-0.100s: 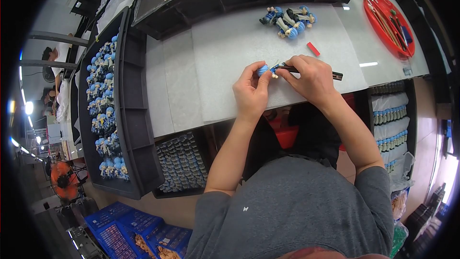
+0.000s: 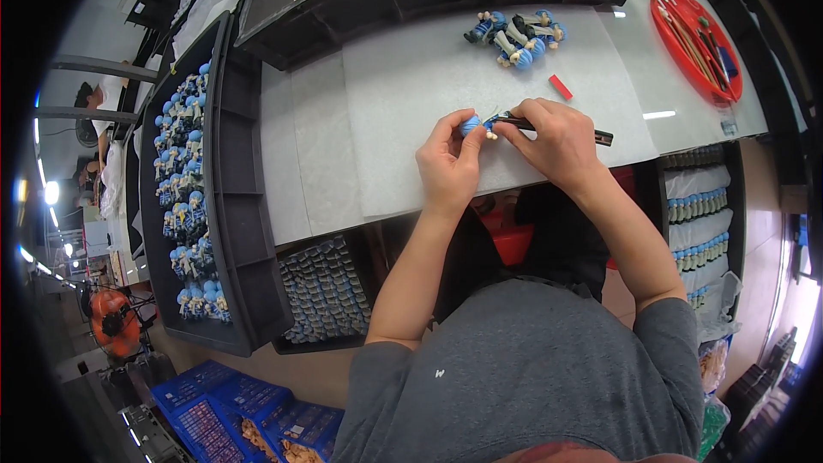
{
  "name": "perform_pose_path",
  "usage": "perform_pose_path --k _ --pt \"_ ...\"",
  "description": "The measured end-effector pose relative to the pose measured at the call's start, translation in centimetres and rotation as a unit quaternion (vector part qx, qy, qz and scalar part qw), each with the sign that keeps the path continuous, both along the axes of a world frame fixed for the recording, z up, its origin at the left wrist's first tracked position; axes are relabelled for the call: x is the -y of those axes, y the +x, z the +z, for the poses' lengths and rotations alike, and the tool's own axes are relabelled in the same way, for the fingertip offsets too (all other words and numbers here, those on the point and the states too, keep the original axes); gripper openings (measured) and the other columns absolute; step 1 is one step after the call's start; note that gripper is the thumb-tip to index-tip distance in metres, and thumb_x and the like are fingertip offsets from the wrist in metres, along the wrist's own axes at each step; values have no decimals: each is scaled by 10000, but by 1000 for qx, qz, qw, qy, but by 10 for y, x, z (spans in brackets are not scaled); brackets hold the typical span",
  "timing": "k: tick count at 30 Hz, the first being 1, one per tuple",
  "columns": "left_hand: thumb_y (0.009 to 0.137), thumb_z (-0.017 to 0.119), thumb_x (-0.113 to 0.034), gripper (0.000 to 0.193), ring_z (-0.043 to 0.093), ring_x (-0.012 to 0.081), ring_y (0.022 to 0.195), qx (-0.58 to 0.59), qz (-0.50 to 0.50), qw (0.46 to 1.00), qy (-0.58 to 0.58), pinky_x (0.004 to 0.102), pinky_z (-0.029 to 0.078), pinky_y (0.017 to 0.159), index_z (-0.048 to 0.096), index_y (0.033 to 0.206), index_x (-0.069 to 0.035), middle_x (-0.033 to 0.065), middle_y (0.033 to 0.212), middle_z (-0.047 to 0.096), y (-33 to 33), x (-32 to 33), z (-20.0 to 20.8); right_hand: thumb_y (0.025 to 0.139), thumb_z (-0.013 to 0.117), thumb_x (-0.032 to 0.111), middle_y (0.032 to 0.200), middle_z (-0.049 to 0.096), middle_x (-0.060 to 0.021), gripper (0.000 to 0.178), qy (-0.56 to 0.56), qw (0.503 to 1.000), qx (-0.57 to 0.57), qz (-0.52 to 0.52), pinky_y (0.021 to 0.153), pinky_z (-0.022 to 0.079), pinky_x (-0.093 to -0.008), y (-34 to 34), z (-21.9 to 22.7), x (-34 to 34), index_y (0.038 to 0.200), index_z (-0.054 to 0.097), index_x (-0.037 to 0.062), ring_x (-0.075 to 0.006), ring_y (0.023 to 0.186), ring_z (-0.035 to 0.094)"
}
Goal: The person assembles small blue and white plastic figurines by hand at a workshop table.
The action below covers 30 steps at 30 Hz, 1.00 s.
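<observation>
— Start with the left hand (image 2: 450, 159). Posed how?

— Raised over the nearer half of the white sheet (image 2: 403, 129), on a forearm slanting up and inward from below. With a fairly straight wrist, and with thumb and fingers curled toward each other, tips to the upper right.

— And the grip there?

— Narrow: closed around the round blue head of a small figurine (image 2: 471, 125).

— Now the right hand (image 2: 561, 137).

— Set opposite the left, on a forearm slanting up and to the left. Back of the hand upward, fingers folded over. Also narrow in grip: wrapped around a slim dark tool (image 2: 604, 135).

— Touching the figurine too?

— Cannot tell. Very near, with thumb and fingertips close up to the body.

— Where exactly, the figurine?

— Over the white sheet, between the fingertips of both hands.

— Pointing which way?

— Head to the left, within the left hand; body to the right, toward the right hand. Long axis roughly crosswise. Too small and too covered for finer detail.

— And the tool?

— Crosswise as well, sloping slightly down to the right, with one end jutting past the right hand and the other toward the figurine.

— Nearby?

— Just beyond the right hand, a red block (image 2: 561, 87); farther up the sheet, a cluster of similar figurines (image 2: 521, 47).
</observation>
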<state>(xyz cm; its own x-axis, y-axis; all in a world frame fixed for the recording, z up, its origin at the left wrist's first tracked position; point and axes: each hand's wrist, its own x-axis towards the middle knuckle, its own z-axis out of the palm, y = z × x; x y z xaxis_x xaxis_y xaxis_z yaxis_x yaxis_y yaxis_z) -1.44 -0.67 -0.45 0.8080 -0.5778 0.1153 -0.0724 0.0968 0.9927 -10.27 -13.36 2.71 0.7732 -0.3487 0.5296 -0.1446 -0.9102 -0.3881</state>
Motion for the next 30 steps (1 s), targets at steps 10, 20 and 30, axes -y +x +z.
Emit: perform_pose_path --k 10,20,30 --pt "820 621 -22 214 540 69 720 20 23 999 -26 190 452 641 583 1021 38 42 819 597 -2 2 -4 692 718 240 623 587 -38 216 -11 1000 13 -3 477 439 -310 -1 -3 -1 692 582 73 -197 565 592" --pt "822 618 -24 213 535 70 712 25 19 999 -30 190 448 634 582 1023 34 40 812 593 -1 2 -1 698 718 249 628 593 -39 224 -2 1000 3 -15 472 440 -309 0 -1 -2 703 586 69 -197 569 595" --pt "843 592 -28 213 539 78 732 -5 19 999 -32 199 454 652 563 1045 33 45 853 596 2 0 -4 745 689 233 741 632 -28 244 50 987 48 148 558 476 -303 -5 5 -10 912 596 81 -197 639 609"
